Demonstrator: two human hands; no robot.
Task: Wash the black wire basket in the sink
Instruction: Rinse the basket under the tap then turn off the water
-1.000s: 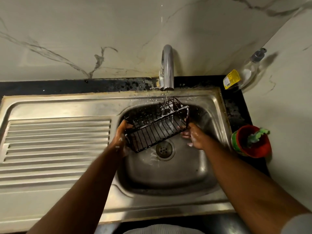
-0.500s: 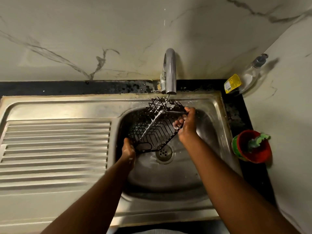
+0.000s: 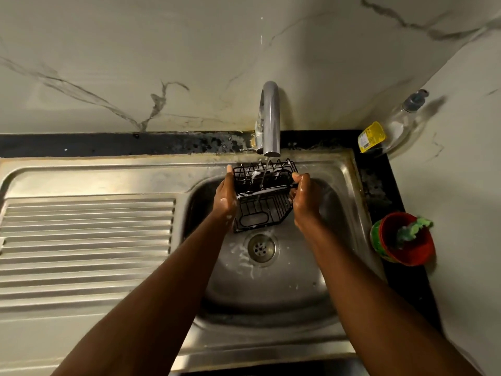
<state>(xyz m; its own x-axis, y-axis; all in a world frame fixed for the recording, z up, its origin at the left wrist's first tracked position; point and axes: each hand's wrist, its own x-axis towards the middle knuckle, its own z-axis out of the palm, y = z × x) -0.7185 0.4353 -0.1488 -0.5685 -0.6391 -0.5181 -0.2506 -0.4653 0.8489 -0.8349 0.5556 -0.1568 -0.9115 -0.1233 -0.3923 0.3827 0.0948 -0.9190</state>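
Both grips, left hand [image 3: 225, 196] and right hand [image 3: 305, 198], clasp the black wire basket [image 3: 261, 202] under the faucet [image 3: 269, 118] stream.

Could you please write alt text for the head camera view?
Two hands, left and right, hold a black wire basket under a running tap over a steel sink. A soap bottle and a red cup stand at the right.

A single wide-angle view from the person's head looks forward and steeply down into the sink [image 3: 349, 185], close above it. The tap [image 3: 269, 118] and marble wall fill the top, the draining board [image 3: 86, 240] the left, both forearms enter from below.
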